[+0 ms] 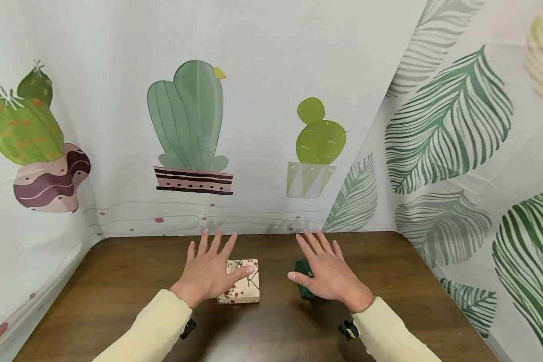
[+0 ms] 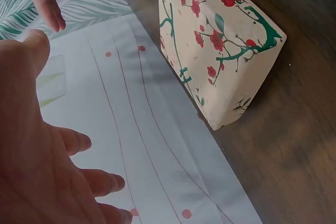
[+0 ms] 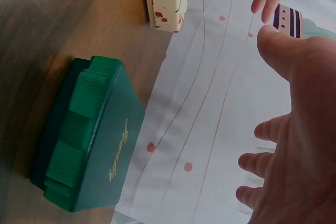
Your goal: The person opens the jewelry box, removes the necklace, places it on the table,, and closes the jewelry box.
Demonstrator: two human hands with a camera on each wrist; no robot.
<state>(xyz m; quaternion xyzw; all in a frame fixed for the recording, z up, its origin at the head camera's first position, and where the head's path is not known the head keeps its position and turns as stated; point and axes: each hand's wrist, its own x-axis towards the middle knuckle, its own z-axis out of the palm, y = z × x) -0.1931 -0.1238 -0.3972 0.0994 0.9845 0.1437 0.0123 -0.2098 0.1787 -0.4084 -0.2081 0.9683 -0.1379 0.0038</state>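
A cream box [image 1: 249, 290] printed with red blossoms and green branches lies on the brown table, partly covered by my left hand [image 1: 208, 274] in the head view. In the left wrist view the same floral box [image 2: 215, 45] shows beside the hand, not held. My right hand [image 1: 332, 274] hovers over a dark green box [image 1: 302, 266], hiding much of it. The right wrist view shows this green box [image 3: 107, 135] with ribbed edges and gold lettering on top. Both hands have their fingers spread and straight, palms down, and hold nothing.
The wooden table [image 1: 271, 332] ends at a white cloth backdrop [image 1: 262, 125] printed with cacti and leaves. Patterned cloth also hangs at the left and right sides. A dark strap device [image 1: 187, 329] sits at the left wrist, another [image 1: 348, 330] at the right.
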